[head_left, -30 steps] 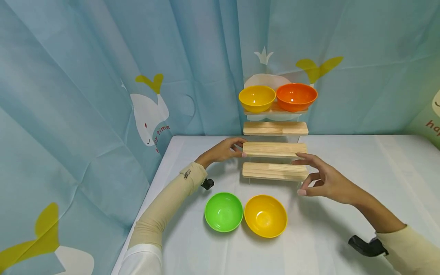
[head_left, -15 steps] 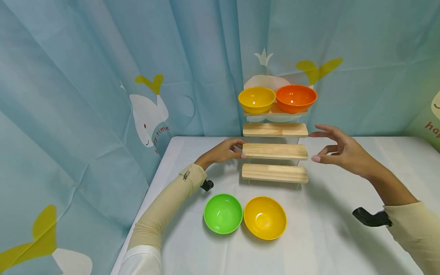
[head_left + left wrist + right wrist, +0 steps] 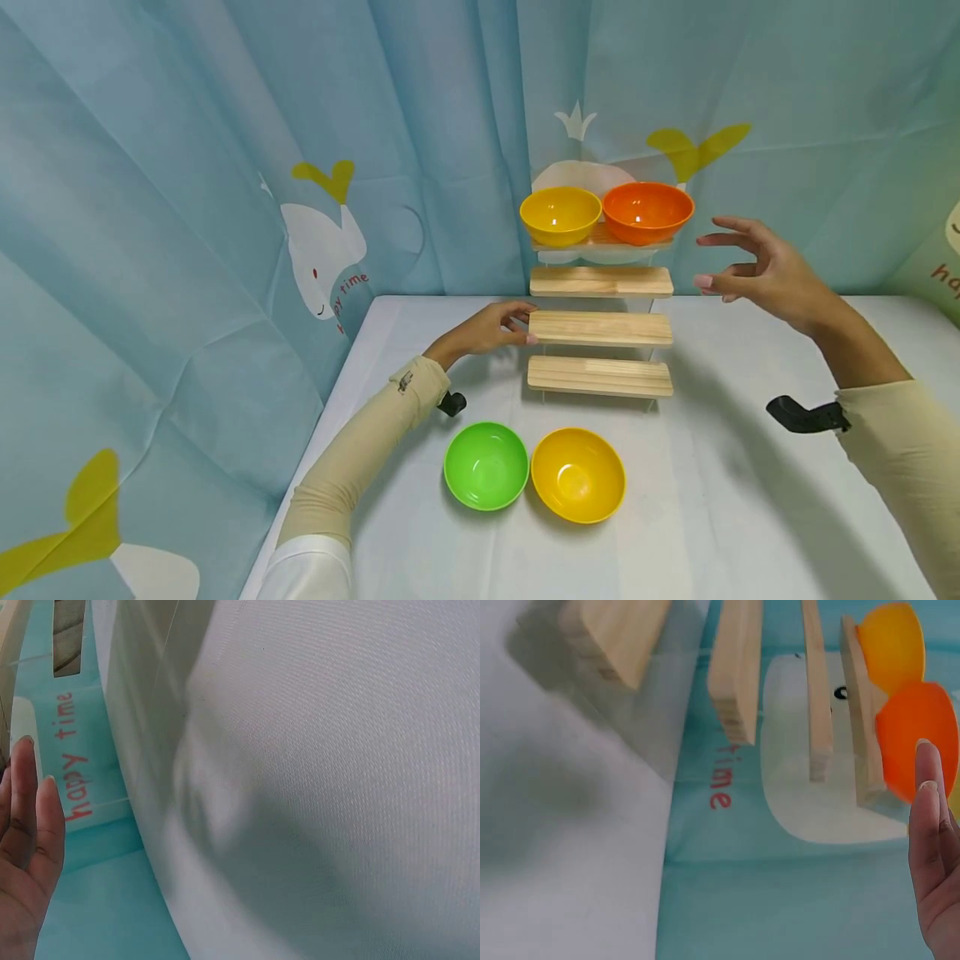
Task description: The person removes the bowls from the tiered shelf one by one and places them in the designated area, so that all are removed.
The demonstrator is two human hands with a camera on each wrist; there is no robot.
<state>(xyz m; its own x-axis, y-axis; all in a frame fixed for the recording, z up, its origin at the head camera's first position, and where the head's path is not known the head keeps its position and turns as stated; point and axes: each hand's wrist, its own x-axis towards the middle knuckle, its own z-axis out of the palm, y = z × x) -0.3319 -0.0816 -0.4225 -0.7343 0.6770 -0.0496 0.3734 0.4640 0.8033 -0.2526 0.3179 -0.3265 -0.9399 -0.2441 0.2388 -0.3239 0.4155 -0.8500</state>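
A stepped wooden rack stands at the back of the table, its several planks rising on clear supports. My left hand holds the left end of the second plank from the bottom, thumb at its front and fingers curled behind. On the top plank sit a yellow bowl and, to its right, an orange bowl. My right hand is in the air right of the rack, fingers loosely bent and holding nothing. In the right wrist view, its fingertips overlap the orange bowl; the head view shows them apart.
In front of the rack, a green bowl and a deeper yellow bowl stand side by side on the white tablecloth. A light blue curtain with whale prints hangs behind and to the left.
My right hand has moved from the right end of the lower planks outward and up to the height of the top plank. The left hand, rack and bowls stay in place.
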